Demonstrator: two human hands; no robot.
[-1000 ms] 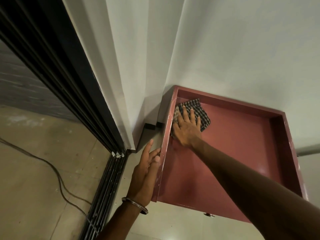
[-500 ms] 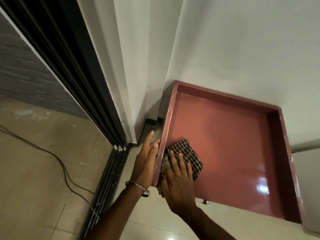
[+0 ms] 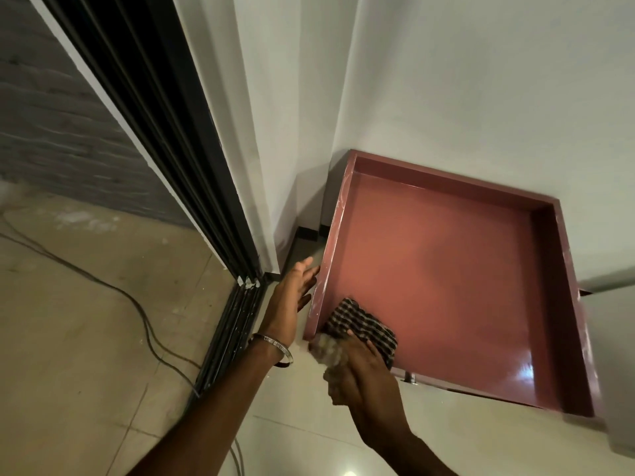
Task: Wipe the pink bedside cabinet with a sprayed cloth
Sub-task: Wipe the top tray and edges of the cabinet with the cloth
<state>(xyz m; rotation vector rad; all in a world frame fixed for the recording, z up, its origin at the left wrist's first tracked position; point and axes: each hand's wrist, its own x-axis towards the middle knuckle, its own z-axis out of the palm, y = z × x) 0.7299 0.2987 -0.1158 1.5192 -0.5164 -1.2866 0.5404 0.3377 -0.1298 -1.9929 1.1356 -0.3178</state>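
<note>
Nearest the viewer, the right hand (image 3: 360, 369) presses a checked cloth (image 3: 360, 326) onto the front left corner of the pink cabinet (image 3: 429, 280) top. Its fingers (image 3: 372, 348) lie flat and spread over the cloth; they press it down and do not clench it. The rear part of the cloth is blurred, and it seems to hang just over the front edge.

Just to the left, the left hand (image 3: 292, 300) rests against the outside of the cabinet's left rim (image 3: 335, 228). Its fingers are open and straight and grip nothing. A metal bangle (image 3: 271, 348) circles that wrist.

The cabinet top forms a shallow tray with raised rims on the left, back and right. It holds only the cloth; the rest of its glossy surface is bare. A small knob (image 3: 409, 376) shows below the front edge.

Step in hand, as judged: wiping the tray floor along its left side. The next move probably calls for fresh passes towards the middle and right, with steady downward pressure while the left hand braces.

Beyond, the cabinet stands in a corner of white wall (image 3: 481, 97). A dark door frame (image 3: 154, 132) and a cable (image 3: 137, 310) on the floor (image 3: 68, 338) lie to the left.
</note>
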